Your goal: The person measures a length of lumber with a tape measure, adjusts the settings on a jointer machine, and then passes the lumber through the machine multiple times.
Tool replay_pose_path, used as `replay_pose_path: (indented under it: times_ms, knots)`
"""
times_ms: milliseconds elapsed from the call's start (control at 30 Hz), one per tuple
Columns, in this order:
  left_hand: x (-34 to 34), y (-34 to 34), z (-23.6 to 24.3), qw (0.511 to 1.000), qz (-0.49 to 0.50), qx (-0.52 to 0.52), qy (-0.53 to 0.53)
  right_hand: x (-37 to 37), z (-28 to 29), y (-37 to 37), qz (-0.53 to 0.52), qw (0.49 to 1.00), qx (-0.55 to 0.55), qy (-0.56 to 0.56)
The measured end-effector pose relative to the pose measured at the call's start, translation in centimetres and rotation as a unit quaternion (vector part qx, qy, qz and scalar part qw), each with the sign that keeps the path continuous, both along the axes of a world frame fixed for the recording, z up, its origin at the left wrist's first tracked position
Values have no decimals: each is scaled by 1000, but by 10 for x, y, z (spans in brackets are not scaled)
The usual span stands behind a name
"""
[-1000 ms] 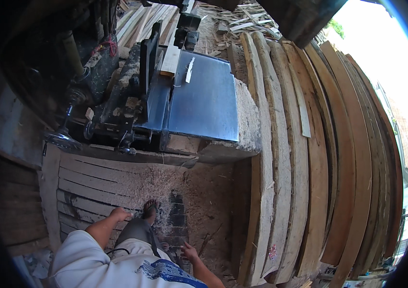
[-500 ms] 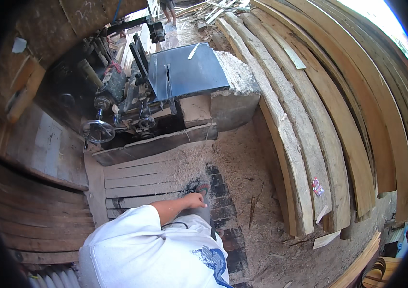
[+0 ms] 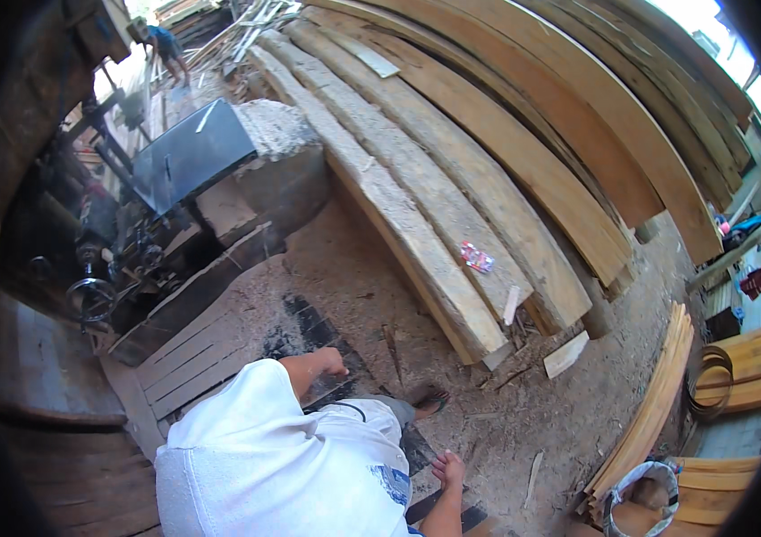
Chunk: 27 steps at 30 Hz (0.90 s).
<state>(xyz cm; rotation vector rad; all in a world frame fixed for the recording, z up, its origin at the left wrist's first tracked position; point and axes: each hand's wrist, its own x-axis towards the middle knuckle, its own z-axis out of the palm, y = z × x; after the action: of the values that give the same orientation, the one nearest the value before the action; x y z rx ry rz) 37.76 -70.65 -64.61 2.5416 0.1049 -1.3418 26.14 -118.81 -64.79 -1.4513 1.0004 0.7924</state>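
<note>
My left hand (image 3: 334, 361) hangs in front of my white shirt, its fingers curled in and nothing showing in them. Below and to its right is my right hand (image 3: 450, 467), loosely closed, with no object visible in it. Neither hand touches anything. Beneath them lies a sawdust-covered slatted floor (image 3: 192, 358) with dark blocks. My sandalled foot (image 3: 434, 400) is stepping to the right. Nearest on the right are long, thick timber planks (image 3: 416, 246); a small red and white packet (image 3: 477, 257) lies on one.
At the left stands a saw machine with a dark metal table (image 3: 197, 152) and a handwheel (image 3: 92, 300). Thin wood strips (image 3: 644, 412), a coiled band (image 3: 711, 380) and a round white-rimmed container (image 3: 640, 501) are at the lower right. Another person (image 3: 165, 49) bends over far off.
My view has turned right, so the machine has shifted left. The planks' near ends and the goods at the lower right show more. My right hand has come into view.
</note>
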Motion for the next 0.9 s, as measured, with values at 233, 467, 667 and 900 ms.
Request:
replay_pose_path:
  times_ms: [233, 467, 667, 900]
  knots:
    - [90, -161, -41, 1000, 12, 13, 16, 2, 24, -117, -143, 990, -18, 12]
    - [265, -432, 54, 946, -37, -304, -109, -40, 8, -238, -277, 953, -57, 112]
    - [347, -484, 100, 948, -37, -305, -85, 66, 39, -232, -231, 964, 22, 128]
    - [321, -517, 35, 980, 7, -198, -17, 122, -44, -392, -242, 967, -80, 25]
